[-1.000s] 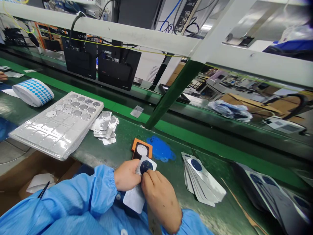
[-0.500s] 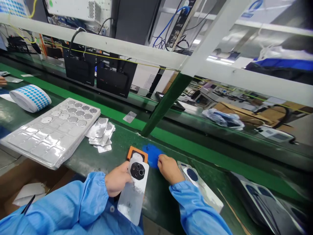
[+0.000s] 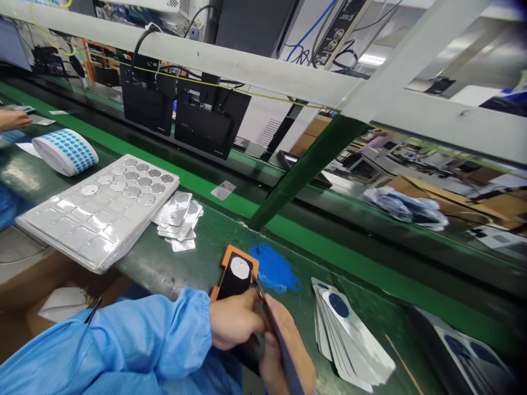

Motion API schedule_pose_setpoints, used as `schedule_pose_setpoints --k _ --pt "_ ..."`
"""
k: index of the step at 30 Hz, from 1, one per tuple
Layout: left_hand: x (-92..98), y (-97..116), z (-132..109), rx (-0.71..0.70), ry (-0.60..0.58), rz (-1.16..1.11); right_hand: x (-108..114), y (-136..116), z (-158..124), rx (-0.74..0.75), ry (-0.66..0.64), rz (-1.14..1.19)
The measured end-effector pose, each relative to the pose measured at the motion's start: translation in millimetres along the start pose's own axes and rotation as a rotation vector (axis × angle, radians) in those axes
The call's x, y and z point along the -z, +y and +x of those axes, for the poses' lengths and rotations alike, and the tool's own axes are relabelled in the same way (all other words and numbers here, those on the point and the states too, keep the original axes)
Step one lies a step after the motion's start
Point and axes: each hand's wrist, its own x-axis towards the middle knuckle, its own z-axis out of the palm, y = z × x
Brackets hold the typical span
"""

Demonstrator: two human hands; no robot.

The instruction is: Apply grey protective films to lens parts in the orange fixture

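My left hand (image 3: 233,321) and my right hand (image 3: 286,351) both grip a thin phone back cover (image 3: 275,334), turned edge-on toward me near the bench's front edge. Just beyond it lies an orange and black jig (image 3: 235,272) with a round white disc in its top. A heap of blue peeled films (image 3: 274,269) sits right of the jig. A fanned stack of silver back covers (image 3: 349,334) with dark blue round stickers lies to the right.
A clear blister tray (image 3: 82,219) with several round silver lenses sits at left, with loose silver packets (image 3: 179,216) beside it and a roll of blue dot stickers (image 3: 66,151) behind. Another person's hand (image 3: 14,118) shows far left. A green conveyor runs behind.
My right hand left the blue film heap and came back to the cover. The cover, earlier held flat by my left hand, is now turned edge-on between both hands.
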Motion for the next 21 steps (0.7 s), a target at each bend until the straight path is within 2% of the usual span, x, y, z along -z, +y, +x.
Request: schedule_pose_setpoints --k 1,4,5,7,9,12,21 --pt "9.5 2 -2 -0.086 0.075 0.224 4 6 9 0.041 -0.013 -0.002" --pt "48.3 8 -5 -0.401 0.402 0.782 11 33 40 0.202 -0.177 -0.112" --pt "61.3 8 -5 -0.461 0.495 0.881 9 43 48 0.267 -0.235 -0.173" --pt "82.4 3 -3 -0.515 0.597 0.982 1 63 60 0.378 -0.303 -0.293" --pt "94.5 -5 0 -0.533 0.616 1.024 -10 78 63 0.439 -0.346 -0.370" --pt "98.8 -17 4 -0.563 0.605 1.057 -21 86 61 0.455 -0.371 -0.402" --pt "97.6 -17 5 -0.581 0.600 1.069 -20 72 58 0.405 -0.460 -0.391"
